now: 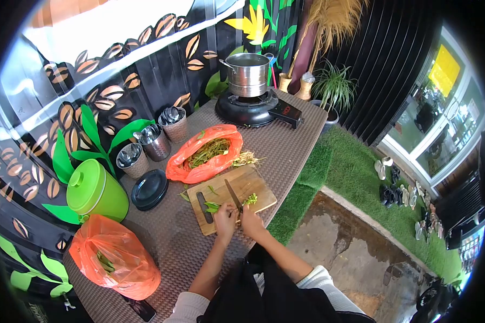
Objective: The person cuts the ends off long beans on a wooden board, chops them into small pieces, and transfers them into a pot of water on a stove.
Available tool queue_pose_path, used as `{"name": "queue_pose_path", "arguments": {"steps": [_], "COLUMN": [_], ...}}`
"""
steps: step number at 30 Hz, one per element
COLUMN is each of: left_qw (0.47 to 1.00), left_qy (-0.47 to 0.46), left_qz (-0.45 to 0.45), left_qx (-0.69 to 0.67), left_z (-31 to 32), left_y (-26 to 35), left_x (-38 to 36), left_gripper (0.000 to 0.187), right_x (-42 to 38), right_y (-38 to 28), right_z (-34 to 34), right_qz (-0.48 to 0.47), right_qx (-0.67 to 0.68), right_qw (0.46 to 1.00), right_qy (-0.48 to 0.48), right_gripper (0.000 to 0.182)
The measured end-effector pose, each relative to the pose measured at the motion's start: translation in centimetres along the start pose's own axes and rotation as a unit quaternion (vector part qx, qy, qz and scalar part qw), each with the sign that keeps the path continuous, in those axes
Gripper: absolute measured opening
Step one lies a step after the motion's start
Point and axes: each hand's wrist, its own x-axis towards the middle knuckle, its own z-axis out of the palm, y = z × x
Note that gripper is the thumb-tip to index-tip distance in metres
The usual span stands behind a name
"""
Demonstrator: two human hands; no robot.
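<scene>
A wooden cutting board point(260, 185) lies on the brown woven-pattern table near its front edge. Over its lower part, my left hand point(225, 216) has its fingers closed on green leaves point(212, 207). My right hand point(250, 220) is beside it, wrapped round the handle of a knife whose blade point(232, 192) points away across the board. Small cut green pieces point(251, 199) lie just right of the blade. Behind the board sits an open orange bag point(191, 161) full of green stems, with loose roots point(246, 158) at its right side.
A metal pot point(248, 75) stands on a black portable stove point(245, 111) at the back. Cutlery cups point(155, 142), dark plates point(149, 189), a green lidded bucket point(98, 191), a tied orange bag point(115, 257) and a phone point(139, 309) are along the left.
</scene>
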Motion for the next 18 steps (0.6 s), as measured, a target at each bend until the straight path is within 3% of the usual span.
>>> {"name": "queue_pose_path", "arguments": {"steps": [7, 10, 14, 16, 18], "left_qw": [1.000, 0.992, 0.993, 0.993, 0.995], "left_qy": [-0.007, -0.027, -0.019, -0.013, -0.052], "left_qz": [-0.002, 0.066, 0.088, 0.100, 0.078], "left_qx": [-0.011, 0.106, 0.072, 0.061, 0.026], "left_z": [-0.4, -1.0, -1.0, -0.8, -0.1], "left_y": [0.6, 1.0, 0.4, 0.2, 0.0], "left_x": [0.0, -0.4, -0.9, -0.8, -0.2], "left_gripper": [0.018, 0.017, 0.018, 0.018, 0.014], "right_x": [-2.3, -1.4, -0.6, -1.1, -1.0], "right_y": [-0.7, 0.2, 1.1, 0.9, 1.2], "right_z": [1.0, 0.6, -0.7, -1.9, -2.1], "right_qz": [0.011, 0.025, 0.028, 0.020, 0.016], "right_qx": [-0.037, -0.011, -0.022, -0.030, -0.036], "right_qw": [0.998, 0.999, 0.999, 0.999, 0.999], "right_qy": [0.051, 0.022, 0.032, 0.023, 0.012], "right_gripper": [0.022, 0.028, 0.032, 0.023, 0.025]}}
